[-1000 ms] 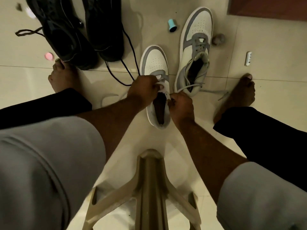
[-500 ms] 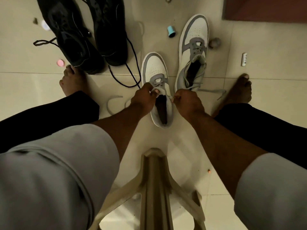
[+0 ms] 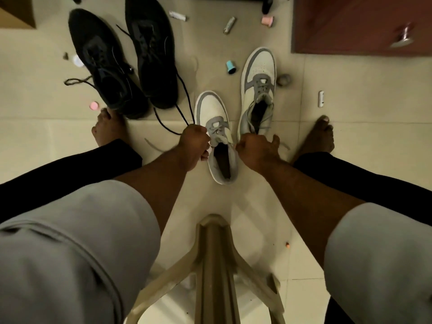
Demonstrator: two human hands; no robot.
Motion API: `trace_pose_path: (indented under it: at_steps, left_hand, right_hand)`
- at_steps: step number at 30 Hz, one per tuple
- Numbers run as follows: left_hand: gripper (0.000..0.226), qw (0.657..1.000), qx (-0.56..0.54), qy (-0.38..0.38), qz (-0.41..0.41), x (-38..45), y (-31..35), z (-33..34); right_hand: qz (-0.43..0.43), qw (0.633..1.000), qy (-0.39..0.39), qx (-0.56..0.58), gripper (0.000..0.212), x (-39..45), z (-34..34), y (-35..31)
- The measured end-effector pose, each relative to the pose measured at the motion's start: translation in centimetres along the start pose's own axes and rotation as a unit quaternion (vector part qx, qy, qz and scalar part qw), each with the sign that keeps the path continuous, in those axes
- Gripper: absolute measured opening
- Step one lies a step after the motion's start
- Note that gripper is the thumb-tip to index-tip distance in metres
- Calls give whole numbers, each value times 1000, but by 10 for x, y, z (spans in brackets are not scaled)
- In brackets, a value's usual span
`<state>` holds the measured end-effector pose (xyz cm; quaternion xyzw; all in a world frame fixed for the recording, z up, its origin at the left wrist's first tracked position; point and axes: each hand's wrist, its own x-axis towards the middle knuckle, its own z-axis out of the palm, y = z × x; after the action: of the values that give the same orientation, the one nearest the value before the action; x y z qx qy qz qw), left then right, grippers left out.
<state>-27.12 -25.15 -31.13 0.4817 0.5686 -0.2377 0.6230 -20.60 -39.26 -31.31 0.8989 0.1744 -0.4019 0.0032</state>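
Head view, looking down from a beige plastic stool (image 3: 214, 253): my left hand (image 3: 194, 146) is curled tight at the left eyelets of the near white-and-grey sneaker (image 3: 216, 108), pinching its grey lace (image 3: 216, 129). My right hand (image 3: 256, 149) is balled at the right edge of the collar, thumb sticking out; I cannot tell what its fingers hold. The sneaker sits on the tiled floor (image 3: 350, 160) between my bare feet, toe pointing away. Its mate (image 3: 258, 66) lies just beside it, with two black shoes (image 3: 131, 66) to the left.
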Motion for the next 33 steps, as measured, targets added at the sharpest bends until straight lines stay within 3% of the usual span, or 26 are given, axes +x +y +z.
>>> trace_pose_path:
  at_steps: [3, 5, 9, 15, 19, 22, 23, 25, 26, 28, 30, 31, 33]
  left_hand:
    - [24, 1000, -1, 5, 24, -37, 15, -7]
    - [20, 997, -1, 3, 77, -67, 25, -10]
    - [28, 987, -6, -1, 163, -136, 43, -9]
    - [31, 953, 90, -2, 290, -221, 30, -13]
    - [33, 917, 180, -102, 342, -255, 7, -11]
    - [28, 936, 141, -178, 268, -277, 0, -9]
    - [21, 947, 123, -171, 242, -282, 1, -10]
    - [7, 960, 109, -85, 243, -276, 10, -22]
    - [11, 955, 117, -29, 273, -264, 17, -31]
    - [30, 917, 210, 10, 338, -230, 33, -47]
    - [48, 860, 352, -85, 361, -199, 36, -46]
    - [45, 834, 396, -133, 361, -185, 34, -38]
    - [30, 824, 412, -157, 357, -167, 26, -21]
  right_hand:
    - [54, 996, -9, 73, 28, -22, -27, 0]
    - [94, 975, -28, 200, 26, -43, -47, -4]
    - [154, 881, -59, 443, 13, -89, -81, -26]
    - [148, 773, -149, 599, 31, -160, -101, -51]
    - [140, 729, -218, 634, 36, -180, -109, -50]
    - [155, 765, -218, 585, 35, -186, -118, -47]
    - [154, 777, -213, 572, 35, -187, -120, -47]
    - [138, 809, -181, 542, 34, -187, -120, -46]
    - [127, 831, -160, 517, 31, -187, -121, -46]
    - [100, 872, -125, 463, 20, -193, -126, -48]
    - [68, 907, -86, 407, 12, -200, -133, -50]
    - [53, 924, -58, 374, 11, -202, -136, -50]
    - [20, 947, -9, 320, 12, -202, -137, -44]
